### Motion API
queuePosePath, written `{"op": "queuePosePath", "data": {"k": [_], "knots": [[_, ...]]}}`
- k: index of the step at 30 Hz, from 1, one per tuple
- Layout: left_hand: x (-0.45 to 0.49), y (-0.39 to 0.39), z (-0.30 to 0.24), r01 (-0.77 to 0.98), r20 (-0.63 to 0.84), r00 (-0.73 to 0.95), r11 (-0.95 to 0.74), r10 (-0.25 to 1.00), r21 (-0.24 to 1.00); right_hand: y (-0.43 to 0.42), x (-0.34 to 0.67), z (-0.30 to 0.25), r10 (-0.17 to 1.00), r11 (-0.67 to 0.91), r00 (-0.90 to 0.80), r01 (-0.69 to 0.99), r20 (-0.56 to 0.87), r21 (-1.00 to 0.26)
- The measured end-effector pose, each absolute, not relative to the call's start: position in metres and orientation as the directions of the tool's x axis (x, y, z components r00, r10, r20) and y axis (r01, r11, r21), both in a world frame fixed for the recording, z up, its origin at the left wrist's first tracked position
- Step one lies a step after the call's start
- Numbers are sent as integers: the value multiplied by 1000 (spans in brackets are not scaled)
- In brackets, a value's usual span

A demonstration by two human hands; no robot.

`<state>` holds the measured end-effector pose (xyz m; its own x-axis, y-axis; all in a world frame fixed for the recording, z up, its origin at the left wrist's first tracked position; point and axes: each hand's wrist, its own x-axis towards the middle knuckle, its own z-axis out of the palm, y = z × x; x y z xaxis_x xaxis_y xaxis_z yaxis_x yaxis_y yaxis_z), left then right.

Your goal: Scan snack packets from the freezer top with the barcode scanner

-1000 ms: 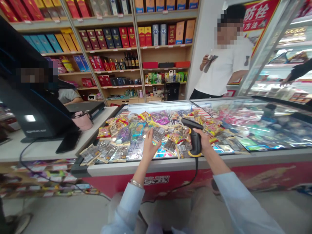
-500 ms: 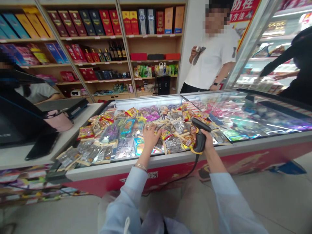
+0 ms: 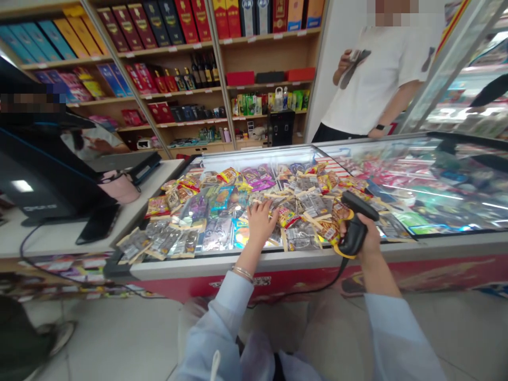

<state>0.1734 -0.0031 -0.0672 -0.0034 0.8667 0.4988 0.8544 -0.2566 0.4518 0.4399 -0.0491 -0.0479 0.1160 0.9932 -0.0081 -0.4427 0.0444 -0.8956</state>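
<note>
Many snack packets [image 3: 222, 222] in bright foil and clear wrappers lie in a loose layer on the glass top of a chest freezer [image 3: 436, 196]. My left hand [image 3: 260, 225] rests with its fingers on the packets near the front edge, and a bracelet circles its wrist. My right hand [image 3: 367, 238] grips a black handheld barcode scanner [image 3: 355, 227] with yellow trim, its head pointing up and away over the packets. A black cable [image 3: 301, 288] runs down from the scanner past the freezer's front. Light blue sleeves cover both my forearms.
A person in a white T-shirt [image 3: 373, 79] stands behind the freezer, holding a small item. On the left counter [image 3: 59, 238] stand a black till screen and a pink bag. Wooden shelves of boxed bottles rise behind, and another person's dark sleeve [image 3: 488, 90] shows at right.
My right hand and the scanner have moved to the right along the freezer's front. My left hand has shifted slightly right over the packets. The camera view has swung a little.
</note>
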Motion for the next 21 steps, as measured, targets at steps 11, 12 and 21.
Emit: {"op": "queuePosePath", "data": {"k": [11, 12, 21], "knots": [[173, -5, -69, 862, 464, 3, -237, 886, 448, -52, 436, -44, 985, 13, 163, -426, -63, -904], [173, -5, -69, 863, 460, 3, -234, 888, 447, -52, 435, -43, 985, 17, 164, -418, -57, -908], [175, -8, -66, 860, 443, -13, -216, 896, 462, -50, 436, -45, 977, -5, 196, -375, -84, -927]]}}
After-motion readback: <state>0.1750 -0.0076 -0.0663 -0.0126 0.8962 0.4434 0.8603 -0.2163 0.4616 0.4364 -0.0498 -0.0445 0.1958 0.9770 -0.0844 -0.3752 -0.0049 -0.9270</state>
